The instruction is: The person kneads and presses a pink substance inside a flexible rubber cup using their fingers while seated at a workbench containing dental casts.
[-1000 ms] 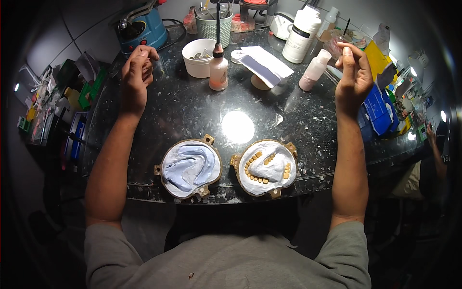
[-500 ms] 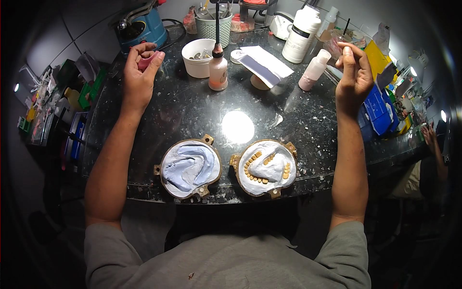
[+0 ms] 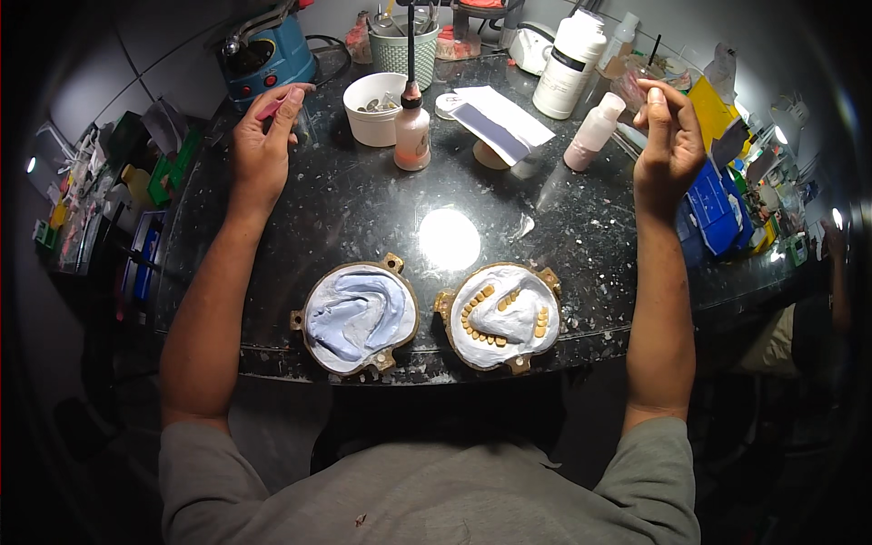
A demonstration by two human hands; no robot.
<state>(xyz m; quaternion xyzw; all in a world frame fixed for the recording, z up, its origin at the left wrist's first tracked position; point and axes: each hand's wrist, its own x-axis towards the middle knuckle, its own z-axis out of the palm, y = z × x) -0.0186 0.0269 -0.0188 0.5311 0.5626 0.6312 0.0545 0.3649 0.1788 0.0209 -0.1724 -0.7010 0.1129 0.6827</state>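
Note:
My left hand (image 3: 263, 145), near the blue machine (image 3: 272, 59), has its fingers closed on a small pink piece (image 3: 271, 109). My right hand (image 3: 668, 141) is raised beside a pale pink bottle (image 3: 595, 136), fingers curled; anything between them I cannot make out. On the bench's near edge lie two round brass flask halves: the left (image 3: 354, 318) holds a bluish-white arch-shaped mould, the right (image 3: 500, 318) white material with rows of yellowish teeth.
Black bench (image 3: 363, 209) carrying a dropper bottle (image 3: 411, 141), white tub (image 3: 368, 118), paper card (image 3: 500, 123), white bottle (image 3: 565, 73) and utensil holder (image 3: 400, 54). Blue tray (image 3: 713, 209), right; cluttered shelves (image 3: 82, 218), left. Another person (image 3: 781, 336) is at far right.
My left hand has rotated and shifted slightly, bringing the pink piece into sight, its fingertips now a little higher. My right hand is unchanged. The other person's hand at far right has moved.

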